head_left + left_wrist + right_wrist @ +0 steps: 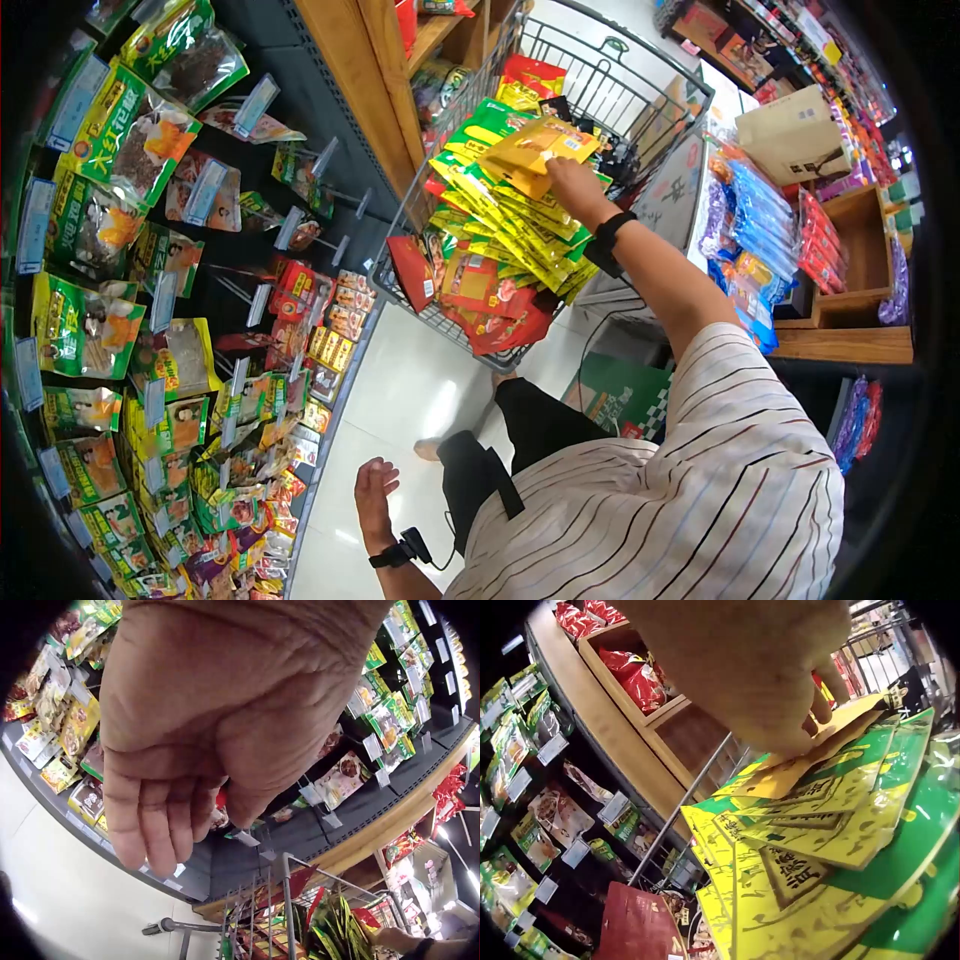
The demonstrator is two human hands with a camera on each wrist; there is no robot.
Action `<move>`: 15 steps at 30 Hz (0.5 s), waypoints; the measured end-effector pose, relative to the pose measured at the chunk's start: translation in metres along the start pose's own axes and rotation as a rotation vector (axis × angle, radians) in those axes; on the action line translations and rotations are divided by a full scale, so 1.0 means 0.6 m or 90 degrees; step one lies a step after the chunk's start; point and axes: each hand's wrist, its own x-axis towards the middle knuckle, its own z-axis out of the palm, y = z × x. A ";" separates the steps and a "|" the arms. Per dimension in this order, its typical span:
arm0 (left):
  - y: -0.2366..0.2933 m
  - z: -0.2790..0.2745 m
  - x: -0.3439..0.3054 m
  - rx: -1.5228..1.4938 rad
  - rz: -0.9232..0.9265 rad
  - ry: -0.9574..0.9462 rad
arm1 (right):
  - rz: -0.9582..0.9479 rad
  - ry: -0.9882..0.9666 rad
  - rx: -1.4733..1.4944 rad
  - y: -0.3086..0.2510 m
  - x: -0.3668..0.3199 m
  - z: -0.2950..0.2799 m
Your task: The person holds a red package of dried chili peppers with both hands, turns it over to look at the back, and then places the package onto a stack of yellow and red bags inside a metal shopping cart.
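Hands well apart: the right hand (580,190), upper centre of the head view, pinches an orange packet (535,152), while the left hand (375,495), lower centre-left, holds nothing, its fingers loosely extended. Seen from the left wrist, that palm fills the upper middle of the frame, fingers pointing down.

The orange packet lies on top of a pile of yellow-green packets (520,235) in a wire cart (289,907), at the upper centre of the head view. Below them in the pile sit red packets (500,325), with a dark red packet (408,270) at the cart's left side. In the right-wrist view, the yellow-green packets fan out across the lower right, overlapping one another, and the orange packet rests against them beneath the fingers.

Along the left of the head view, hanging packets (130,125) line a dark rack with pale tags (207,192). A wooden post (360,80) stands between rack and cart. At the right are blue packets (755,200) and a brown bag (790,130). A striped shirt (690,480) fills the lower right, and pale floor (385,400) shows under the cart.
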 end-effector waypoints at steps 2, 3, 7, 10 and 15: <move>-0.009 -0.005 0.000 -0.009 -0.015 0.005 | 0.023 0.088 0.103 0.000 0.023 -0.037; -0.008 -0.006 0.002 -0.008 -0.004 -0.002 | 0.035 0.114 0.145 0.001 0.041 -0.064; 0.026 -0.006 0.037 -0.010 0.059 -0.034 | 0.154 0.008 0.399 -0.047 0.069 -0.253; 0.080 0.004 0.078 -0.014 0.148 -0.078 | 0.155 -0.049 0.741 -0.106 0.054 -0.357; 0.235 0.026 0.068 -0.030 0.340 -0.157 | 0.178 -0.170 1.100 -0.267 -0.003 -0.448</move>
